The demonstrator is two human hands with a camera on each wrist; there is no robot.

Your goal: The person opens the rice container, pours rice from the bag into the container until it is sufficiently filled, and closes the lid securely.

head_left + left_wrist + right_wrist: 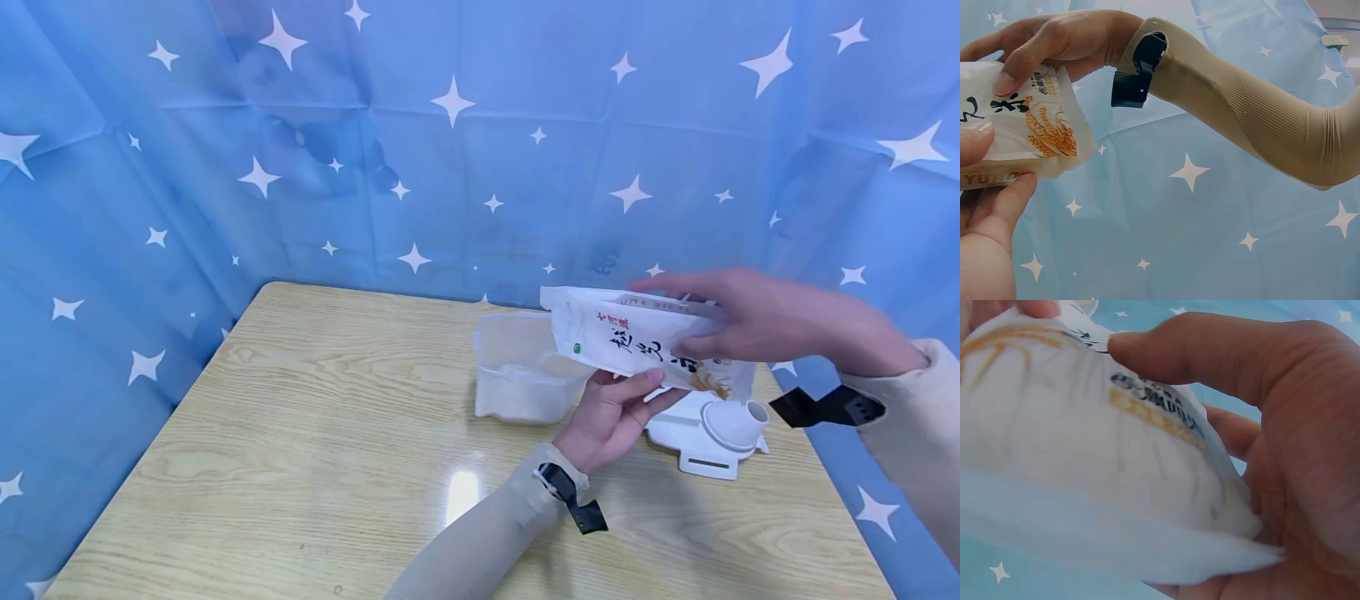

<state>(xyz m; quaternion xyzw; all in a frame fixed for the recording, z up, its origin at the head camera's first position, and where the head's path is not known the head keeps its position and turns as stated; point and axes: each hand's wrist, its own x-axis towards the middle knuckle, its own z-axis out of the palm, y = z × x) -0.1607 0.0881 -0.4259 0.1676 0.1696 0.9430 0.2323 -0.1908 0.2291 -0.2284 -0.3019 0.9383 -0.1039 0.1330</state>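
a: head view. where is the bag (pixel 600 337), and what has hold of it?
b: held above the table (pixel 300 433), between both hands. left hand (pixel 603 421) grips it from below; right hand (pixel 738 312) clasps the other end. its free end juts past the left hand, by the clear tub (pixel 517 402). cannot tell if that end is open.
a: risk?
b: if open, a hard squeeze or sudden tip could spill contents outside the rim; limp film, free end unsupported. tub itself: thin, boxy, see-through plastic, whitish stuff on its floor. below the right hand, a white lid-like piece (pixel 708 464), smooth and hard, with a round tapering spout.
a: left wrist view?
b: left thumb on the printed face, fingers beneath; right thumb pressing from above. film matte white, golden grain ears printed, a translucent hem. likely trouble: slick film sliding if the left pinch loosens.
a: right wrist view?
b: blurred. right thumb on the face, palm round the bag's end. plump, creased pouch, flat flared seam toward the palm. bulging contents could shift and twist it, i judge, should either hand ease off.
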